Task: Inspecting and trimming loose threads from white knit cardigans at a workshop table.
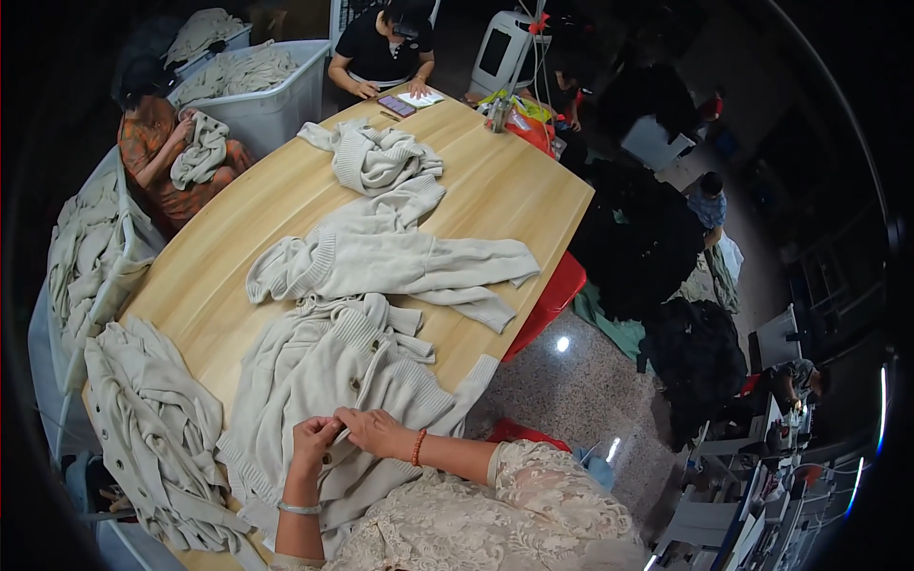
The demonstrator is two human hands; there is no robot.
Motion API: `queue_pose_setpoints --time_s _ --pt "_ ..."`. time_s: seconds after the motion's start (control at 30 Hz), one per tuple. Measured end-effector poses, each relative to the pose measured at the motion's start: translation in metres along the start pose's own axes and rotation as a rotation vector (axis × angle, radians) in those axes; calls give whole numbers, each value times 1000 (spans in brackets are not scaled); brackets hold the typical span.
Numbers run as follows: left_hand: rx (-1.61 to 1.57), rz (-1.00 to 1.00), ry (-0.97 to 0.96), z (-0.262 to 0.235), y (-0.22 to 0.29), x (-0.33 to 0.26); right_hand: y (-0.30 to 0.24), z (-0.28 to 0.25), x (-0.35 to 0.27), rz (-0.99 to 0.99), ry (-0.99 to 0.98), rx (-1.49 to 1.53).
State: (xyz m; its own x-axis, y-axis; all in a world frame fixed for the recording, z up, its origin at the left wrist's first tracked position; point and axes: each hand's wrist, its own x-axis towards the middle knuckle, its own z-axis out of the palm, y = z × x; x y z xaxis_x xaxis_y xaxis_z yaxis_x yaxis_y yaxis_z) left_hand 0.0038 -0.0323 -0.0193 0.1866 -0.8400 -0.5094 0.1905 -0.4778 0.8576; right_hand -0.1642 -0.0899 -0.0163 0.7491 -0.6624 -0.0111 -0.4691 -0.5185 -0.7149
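Cream cardigan is laid on the near part of the wooden table, right under the hands. Its buttoned edge is pinched from both sides: fingertips of left hand are closed on the fabric, same for right hand, tips nearly met. Whether a button is gripped between them can't be told. Dark button is seen just beyond. Buttoned garment is heaped at left; pale sweater is spread farther up the table.
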Motion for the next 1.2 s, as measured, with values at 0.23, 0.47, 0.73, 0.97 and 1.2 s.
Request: queue_pose_setpoints --time_s 0.23,0.47,0.73,0.97,1.2 --pt "50 236 -137 -5 -15 -20 14 9 -2 -74 -133 -94" --pt "436 485 66 -19 -53 -21 5 6 3 -139 -271 -58" --pt "527 470 23 -16 -21 -26 2 -8 7 -110 -223 -28" --pt "424 320 -1 -22 -21 -36 -5 -8 6 -236 -193 95" --pt "757 392 308 -41 -10 -38 7 -36 -10 -53 -151 -175"
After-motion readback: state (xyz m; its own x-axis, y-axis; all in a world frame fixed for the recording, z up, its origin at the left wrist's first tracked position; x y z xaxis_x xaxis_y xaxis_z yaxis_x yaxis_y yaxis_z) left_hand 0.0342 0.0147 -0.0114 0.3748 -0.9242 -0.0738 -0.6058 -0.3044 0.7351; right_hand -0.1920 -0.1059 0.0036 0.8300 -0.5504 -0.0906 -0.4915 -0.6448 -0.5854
